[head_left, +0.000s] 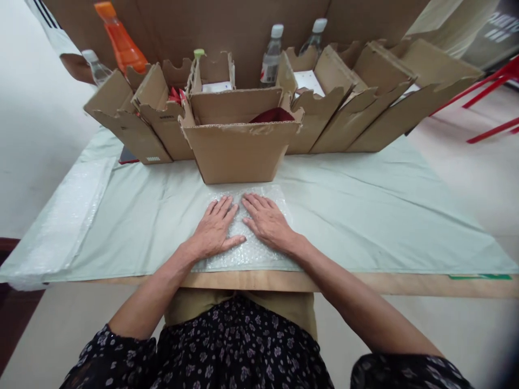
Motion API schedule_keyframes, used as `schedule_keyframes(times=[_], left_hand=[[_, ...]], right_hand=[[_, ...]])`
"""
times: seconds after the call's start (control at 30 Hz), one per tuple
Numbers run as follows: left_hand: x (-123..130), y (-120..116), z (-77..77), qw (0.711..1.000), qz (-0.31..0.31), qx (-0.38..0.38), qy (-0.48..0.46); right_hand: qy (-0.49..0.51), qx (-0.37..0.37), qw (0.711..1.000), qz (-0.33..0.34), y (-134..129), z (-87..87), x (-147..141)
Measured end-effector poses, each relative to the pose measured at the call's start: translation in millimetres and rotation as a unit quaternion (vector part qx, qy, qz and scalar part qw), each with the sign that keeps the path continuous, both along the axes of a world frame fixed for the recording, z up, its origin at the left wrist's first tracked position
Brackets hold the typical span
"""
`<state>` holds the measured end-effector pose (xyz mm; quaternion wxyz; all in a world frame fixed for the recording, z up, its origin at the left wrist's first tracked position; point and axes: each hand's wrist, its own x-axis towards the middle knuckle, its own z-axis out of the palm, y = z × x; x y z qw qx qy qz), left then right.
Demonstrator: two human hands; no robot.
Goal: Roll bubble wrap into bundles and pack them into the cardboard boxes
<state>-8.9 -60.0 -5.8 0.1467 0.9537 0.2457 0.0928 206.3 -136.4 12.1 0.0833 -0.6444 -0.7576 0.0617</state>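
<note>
A clear sheet of bubble wrap (247,254) lies flat near the table's front edge, in front of the middle cardboard box (239,154). My left hand (217,227) rests palm down on its left part, fingers stretched out and thumb pointing inward. On the right part, my right hand (267,221) also lies flat, its fingers extended. The fingertips of both hands point towards the box, with a small gap between the hands. Neither hand grips anything. Part of the sheet is hidden beneath the palms.
More bubble wrap (68,216) lies at the table's left end. Several cardboard bins (320,119) line the back, the middle one holding dark red material (273,115). Behind them stand an orange bottle (125,46) and clear bottles (271,59). A pale green cloth (365,216) covers the table.
</note>
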Motion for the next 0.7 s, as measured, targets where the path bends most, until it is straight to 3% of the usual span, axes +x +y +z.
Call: schedule_keyframes(times=[0.17,0.27,0.37,0.5,0.6,0.7], left_hand=[[-4,3,2.4,1.0,-0.007,-0.014,0.016],[3,-2,12.2,0.999,0.009,-0.018,0.046],[29,-15,28.4,0.998,0.011,0.015,0.058],[81,-29,41.6,0.997,-0.034,0.041,0.051],[100,-28,33.6,0.996,-0.02,0.027,0.084],[91,-21,16.9,0.996,0.002,0.034,0.088]], right_hand=[[-0.002,0.017,0.992,-0.125,-4,-7.3,45],[-0.007,0.027,0.987,-0.158,-5,-9.4,56],[-0.002,0.046,0.986,-0.161,-4,-11.2,53],[-0.007,0.059,0.984,-0.168,-3,-9.8,47],[-0.022,0.032,0.982,-0.184,-5,-5.3,45],[-0.019,0.015,0.982,-0.186,-7,-1.4,43]])
